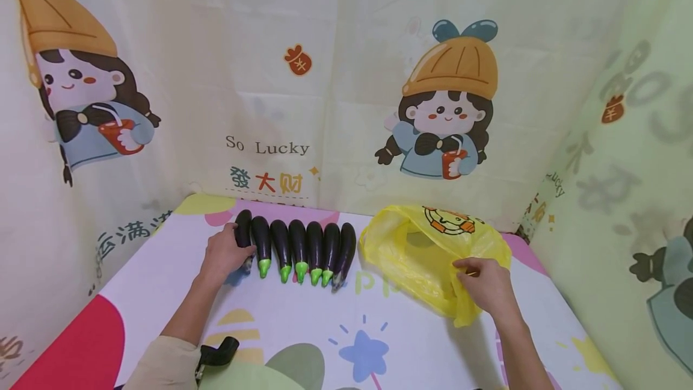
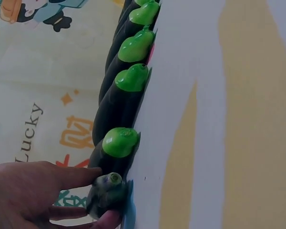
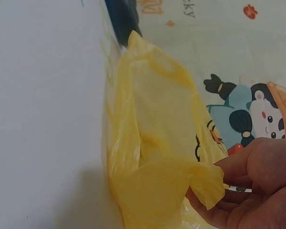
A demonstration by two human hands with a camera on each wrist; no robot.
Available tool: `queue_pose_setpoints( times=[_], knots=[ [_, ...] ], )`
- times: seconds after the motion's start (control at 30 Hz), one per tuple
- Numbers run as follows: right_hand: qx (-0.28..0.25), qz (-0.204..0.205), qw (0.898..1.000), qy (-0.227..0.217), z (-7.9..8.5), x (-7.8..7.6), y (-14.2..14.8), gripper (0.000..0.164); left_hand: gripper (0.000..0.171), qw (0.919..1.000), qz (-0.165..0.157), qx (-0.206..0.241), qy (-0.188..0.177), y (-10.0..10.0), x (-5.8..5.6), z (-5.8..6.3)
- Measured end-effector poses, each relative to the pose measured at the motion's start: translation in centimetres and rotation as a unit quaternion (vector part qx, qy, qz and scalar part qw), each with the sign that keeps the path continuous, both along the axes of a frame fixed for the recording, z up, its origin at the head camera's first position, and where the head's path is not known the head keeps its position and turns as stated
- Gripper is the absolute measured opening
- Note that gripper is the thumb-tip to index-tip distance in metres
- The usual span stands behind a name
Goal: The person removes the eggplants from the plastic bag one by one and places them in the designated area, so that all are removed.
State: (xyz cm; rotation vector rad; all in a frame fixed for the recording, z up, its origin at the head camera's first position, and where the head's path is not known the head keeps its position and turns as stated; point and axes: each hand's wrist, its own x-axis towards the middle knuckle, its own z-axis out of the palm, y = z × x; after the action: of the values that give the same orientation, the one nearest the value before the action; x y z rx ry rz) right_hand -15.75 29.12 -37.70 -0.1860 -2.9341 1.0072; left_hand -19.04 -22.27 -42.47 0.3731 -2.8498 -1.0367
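Several dark purple eggplants [image 1: 297, 242] lie side by side in a row on the table. My left hand [image 1: 224, 250] grips the leftmost eggplant [image 1: 245, 229], thumb on one side and fingers on the other. Its dull, greyish stem end [image 2: 107, 191] shows between the fingers in the left wrist view; its neighbours there have bright green caps [image 2: 120, 142]. To the right of the row, a yellow plastic bag [image 1: 397, 269] lies with its mouth spread towards me. My right hand [image 1: 487, 284] pinches the edge of that bag [image 3: 152, 191] between thumb and fingers.
A white tablecloth [image 1: 281, 324] with coloured prints covers the table. Patterned cloth walls [image 1: 346, 107] stand behind and at both sides. A black curved piece [image 1: 219, 352] is attached at the left sleeve.
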Motion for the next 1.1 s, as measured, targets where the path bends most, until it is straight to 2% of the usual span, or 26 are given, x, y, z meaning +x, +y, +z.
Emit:
queue_pose_setpoints(
  times=[0.43,0.83,1.1],
  knots=[
    [-0.001,-0.003,1.000,-0.004,-0.05,0.21,0.01,0.028,0.070,0.9999,-0.005,0.013,-0.005,0.52,0.18,0.50],
    [0.012,0.011,1.000,-0.010,0.18,-0.04,0.17,0.036,0.067,0.9999,-0.015,0.002,-0.003,0.31,0.53,0.80],
    [0.038,0.022,0.999,0.012,0.63,0.48,0.54,0.036,0.063,0.9998,-0.020,-0.007,-0.003,0.59,0.79,0.96]
  ],
)
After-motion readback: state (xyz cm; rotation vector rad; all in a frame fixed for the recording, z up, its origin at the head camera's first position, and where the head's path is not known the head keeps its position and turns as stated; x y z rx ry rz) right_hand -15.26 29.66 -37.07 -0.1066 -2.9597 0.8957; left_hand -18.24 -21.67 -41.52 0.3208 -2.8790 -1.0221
